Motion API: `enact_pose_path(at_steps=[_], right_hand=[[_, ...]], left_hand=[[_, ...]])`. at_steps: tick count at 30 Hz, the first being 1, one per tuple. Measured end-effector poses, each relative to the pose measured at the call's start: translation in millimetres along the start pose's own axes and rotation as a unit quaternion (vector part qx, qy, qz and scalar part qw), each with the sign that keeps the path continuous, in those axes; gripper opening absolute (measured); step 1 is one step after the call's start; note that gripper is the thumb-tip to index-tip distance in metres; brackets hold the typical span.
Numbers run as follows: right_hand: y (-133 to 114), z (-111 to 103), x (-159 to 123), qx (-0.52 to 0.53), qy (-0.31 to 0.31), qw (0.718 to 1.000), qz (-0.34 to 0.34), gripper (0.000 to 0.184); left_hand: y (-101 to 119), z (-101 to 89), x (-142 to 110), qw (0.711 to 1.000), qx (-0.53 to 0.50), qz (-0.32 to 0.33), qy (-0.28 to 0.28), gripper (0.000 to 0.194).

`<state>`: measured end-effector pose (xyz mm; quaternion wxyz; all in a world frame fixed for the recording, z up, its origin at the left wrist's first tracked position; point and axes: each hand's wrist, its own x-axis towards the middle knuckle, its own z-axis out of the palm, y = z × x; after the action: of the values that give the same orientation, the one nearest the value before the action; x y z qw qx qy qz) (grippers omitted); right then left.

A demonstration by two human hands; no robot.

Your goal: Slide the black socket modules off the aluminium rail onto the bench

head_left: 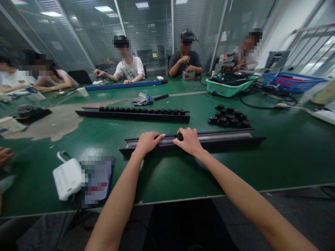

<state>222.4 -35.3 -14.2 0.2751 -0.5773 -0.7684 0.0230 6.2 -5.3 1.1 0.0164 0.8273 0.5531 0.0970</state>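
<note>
Item: one dark metal rail (225,139) with a bright inner channel, lying flat on a green worktop (167,177), its long axis running crosswise before the wearer, roughly parallel to the near edge and rising slightly to the right. Both hands rest on its left half, the longer stretch extending beyond the right hand. Left hand (148,143): palm down across the rail, fingers loosely extended toward the right, open rather than clearly gripping. Right hand (188,141): fingers curled closed over a small black knob (180,137), which sits on the rail at the hand's inner edge, partly covered. The knob is nearer the right hand, with the left fingertips just beside it. Associated items: a second rail (132,116) farther up the worktop, parallel to the first, carrying a row of knobs (142,111) along its top; a loose pile of knobs (229,117) to the far right. Also present: a white plastic box (67,179) at near left; a teal basket (226,89) of cables beyond.
</note>
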Motion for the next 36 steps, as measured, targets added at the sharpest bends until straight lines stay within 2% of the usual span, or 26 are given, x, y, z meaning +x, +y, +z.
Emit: enact_pose_path(at_steps=[36], right_hand=[[16, -11, 8, -0.035, -0.025, 0.997, 0.070, 0.026]], left_hand=[[1, -2.9, -1, 1.000, -0.001, -0.012, -0.008, 0.058]])
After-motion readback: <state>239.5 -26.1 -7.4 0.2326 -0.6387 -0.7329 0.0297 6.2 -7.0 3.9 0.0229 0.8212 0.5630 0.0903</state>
